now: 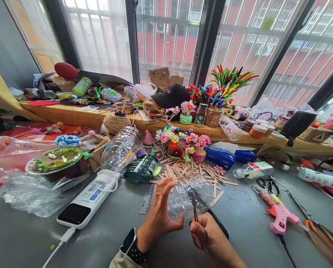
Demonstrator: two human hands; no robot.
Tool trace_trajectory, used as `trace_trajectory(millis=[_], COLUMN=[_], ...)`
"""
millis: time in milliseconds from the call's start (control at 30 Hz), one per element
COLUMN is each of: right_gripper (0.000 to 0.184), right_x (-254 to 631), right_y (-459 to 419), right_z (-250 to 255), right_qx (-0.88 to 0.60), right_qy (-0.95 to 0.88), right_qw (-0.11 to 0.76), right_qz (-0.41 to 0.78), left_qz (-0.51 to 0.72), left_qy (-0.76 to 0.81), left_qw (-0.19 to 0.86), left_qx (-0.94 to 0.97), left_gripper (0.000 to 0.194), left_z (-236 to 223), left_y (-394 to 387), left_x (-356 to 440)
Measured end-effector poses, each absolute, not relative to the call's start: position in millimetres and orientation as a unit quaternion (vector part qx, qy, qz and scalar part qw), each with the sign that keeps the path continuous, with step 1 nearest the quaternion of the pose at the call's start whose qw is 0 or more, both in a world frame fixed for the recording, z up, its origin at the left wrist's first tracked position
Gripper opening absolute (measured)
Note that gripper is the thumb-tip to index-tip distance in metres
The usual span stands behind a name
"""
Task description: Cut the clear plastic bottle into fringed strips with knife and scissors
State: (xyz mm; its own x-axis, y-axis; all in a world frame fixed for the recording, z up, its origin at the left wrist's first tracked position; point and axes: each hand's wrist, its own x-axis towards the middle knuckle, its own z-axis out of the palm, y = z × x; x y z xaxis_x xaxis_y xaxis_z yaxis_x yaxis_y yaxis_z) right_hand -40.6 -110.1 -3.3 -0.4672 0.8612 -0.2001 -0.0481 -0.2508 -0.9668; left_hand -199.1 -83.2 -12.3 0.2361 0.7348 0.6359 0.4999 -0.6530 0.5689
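Observation:
My left hand (160, 214), with a ring and a dark watch, grips the near end of a clear plastic bottle (178, 200) between thumb and fingers. The bottle lies sideways just above the table. My right hand (212, 235) is closed round the handles of small metal scissors (195, 209). Their blades reach up against the bottle's wall near its middle; whether they are cutting through it, I cannot tell. Behind the bottle are scattered wooden craft sticks (180, 168). A dark phone-like edge (220, 224) shows beyond my right hand, and a clear ruler (146, 199) lies left of the bottle.
To the right lie a pink glue gun (283, 217), black-handled scissors (269, 185) and large orange-handled shears (318, 230). A white power bank (88, 201) with a cable stands left, near a green bottle piece (142, 168). Yarn flowers (192, 143) and tissue packs (220, 156) line the back.

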Motion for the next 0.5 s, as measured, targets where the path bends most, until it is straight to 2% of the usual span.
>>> trace_trajectory(millis=[367,500], right_gripper=[0.053,0.053], right_x=[-29.3,-26.2], right_y=[-109.0,-108.8], right_z=[4.3,3.3], right_qx=[-0.336,-0.346], right_qy=[-0.452,-0.468], right_qw=[0.262,0.260], right_qz=[0.783,0.770], left_qz=[0.470,0.473], left_qy=[0.384,0.382], left_qw=[0.120,0.123], left_qx=[0.786,0.784], left_gripper=[0.083,0.081], left_z=[-7.3,-8.0], left_y=[-83.5,-83.7], left_x=[-200.8,-201.3])
